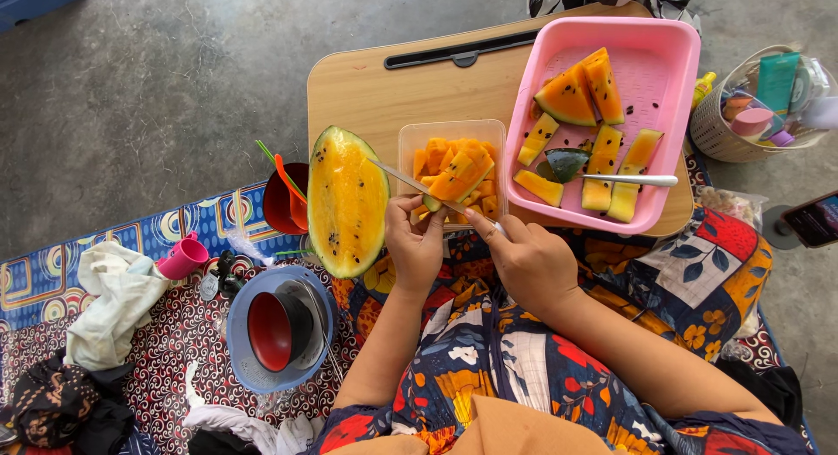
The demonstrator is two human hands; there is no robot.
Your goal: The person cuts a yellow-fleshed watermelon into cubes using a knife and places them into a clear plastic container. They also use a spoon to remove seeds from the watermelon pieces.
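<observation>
Yellow melon slice (pixel 460 181) in left hand (pixel 415 242)

Inventory, by count:

- Hands: two, a left hand (pixel 414 245) and a right hand (pixel 529 265).
- Knives: two, one knife (pixel 419 188) in the right hand and one white-handled knife (pixel 630 180) in the pink tray (pixel 686 114).
- Trays: one.
- Clear containers: one clear container (pixel 408 142) of cut pieces.
- Watermelon halves: one yellow watermelon half (pixel 346 202) on the worktop (pixel 367 88).
- Wedges in the tray: about seven.
- Red bowls: two, one red bowl (pixel 278 203) and one red bowl in the blue basin (pixel 272 331).
- Pink cups: one pink cup (pixel 182 258).
</observation>
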